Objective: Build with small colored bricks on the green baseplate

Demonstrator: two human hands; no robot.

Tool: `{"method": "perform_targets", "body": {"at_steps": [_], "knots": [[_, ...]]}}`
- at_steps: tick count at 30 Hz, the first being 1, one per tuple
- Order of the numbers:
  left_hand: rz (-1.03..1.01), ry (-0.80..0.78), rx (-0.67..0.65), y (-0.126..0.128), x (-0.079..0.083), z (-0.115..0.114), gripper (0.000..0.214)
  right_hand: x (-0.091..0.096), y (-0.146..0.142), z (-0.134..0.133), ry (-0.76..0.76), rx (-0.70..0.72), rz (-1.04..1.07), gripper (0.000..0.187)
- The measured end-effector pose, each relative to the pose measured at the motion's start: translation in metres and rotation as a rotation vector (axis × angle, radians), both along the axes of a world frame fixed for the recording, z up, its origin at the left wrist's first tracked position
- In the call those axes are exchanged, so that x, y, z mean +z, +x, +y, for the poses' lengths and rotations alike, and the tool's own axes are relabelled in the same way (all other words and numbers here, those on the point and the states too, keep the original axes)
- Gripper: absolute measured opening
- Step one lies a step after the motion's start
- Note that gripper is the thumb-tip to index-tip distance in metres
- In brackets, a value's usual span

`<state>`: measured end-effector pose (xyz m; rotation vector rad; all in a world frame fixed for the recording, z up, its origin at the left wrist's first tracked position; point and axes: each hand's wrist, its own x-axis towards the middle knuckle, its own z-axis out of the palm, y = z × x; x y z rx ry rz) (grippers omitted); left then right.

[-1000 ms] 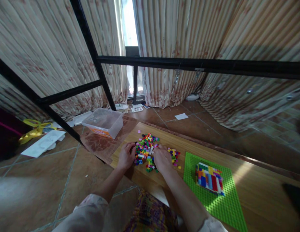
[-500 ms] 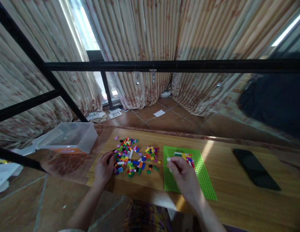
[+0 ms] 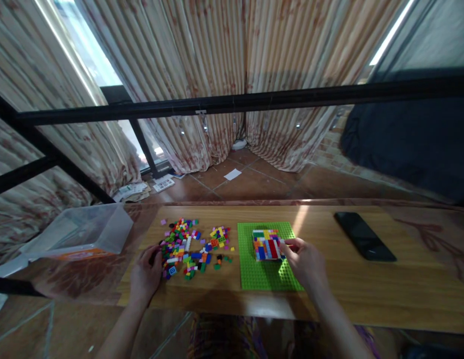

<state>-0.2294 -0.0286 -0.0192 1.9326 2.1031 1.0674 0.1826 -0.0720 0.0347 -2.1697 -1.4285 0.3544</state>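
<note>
On the green studded baseplate [image 3: 254,276] stands a low block of multicoloured toy bricks [image 3: 267,247], built close together. My right hand [image 3: 305,259] is at its right edge, thumb and fingers pinched on a small, pale toy brick that they mostly cover. At the left edge of a loose brick pile [image 3: 183,244] rests my left hand [image 3: 146,271], its fingers curled. Whether a brick lies between those fingers is hidden. A smaller cluster of bricks [image 3: 219,237] lies between the pile and the baseplate.
The wooden table [image 3: 340,294] carries a black phone [image 3: 364,237] on the right. A clear plastic box [image 3: 93,227] stands beyond the table's left end. A black metal rail [image 3: 232,103] crosses in front of the curtains [image 3: 202,60].
My right hand has moved from over the baseplate's left part to the right side of the brick block, uncovering it. My left hand stays by the pile. The camera view has shifted.
</note>
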Motion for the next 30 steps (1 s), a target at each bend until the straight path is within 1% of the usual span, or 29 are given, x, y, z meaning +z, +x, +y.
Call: {"method": "perform_targets", "body": {"at_steps": [4, 7, 11, 14, 17, 22, 26, 30], "knots": [[0.014, -0.01, 0.008, 0.003, 0.003, 0.0, 0.034, -0.002, -0.003, 0.0, -0.039, 0.001, 0.009, 0.029], [0.003, -0.002, 0.009, 0.003, 0.003, 0.0, 0.033, -0.006, -0.002, 0.001, -0.035, -0.004, 0.058, 0.033], [-0.003, 0.014, -0.002, 0.002, 0.003, -0.001, 0.031, -0.008, -0.003, 0.001, 0.026, 0.018, 0.155, 0.038], [-0.004, 0.008, 0.0, 0.003, 0.004, -0.002, 0.032, -0.008, -0.004, 0.0, 0.077, 0.032, 0.179, 0.039], [-0.001, 0.003, 0.0, 0.004, 0.006, -0.002, 0.031, -0.01, -0.003, -0.002, 0.075, 0.025, 0.19, 0.04], [-0.004, -0.017, 0.024, 0.005, 0.006, -0.001, 0.031, -0.019, 0.0, -0.01, 0.092, -0.049, 0.327, 0.036], [0.0, -0.025, 0.033, 0.004, 0.005, -0.001, 0.032, -0.027, -0.001, -0.013, 0.134, -0.028, 0.443, 0.037], [0.008, -0.015, 0.023, 0.004, 0.004, -0.002, 0.033, -0.033, 0.0, -0.012, 0.174, -0.012, 0.45, 0.04]]}}
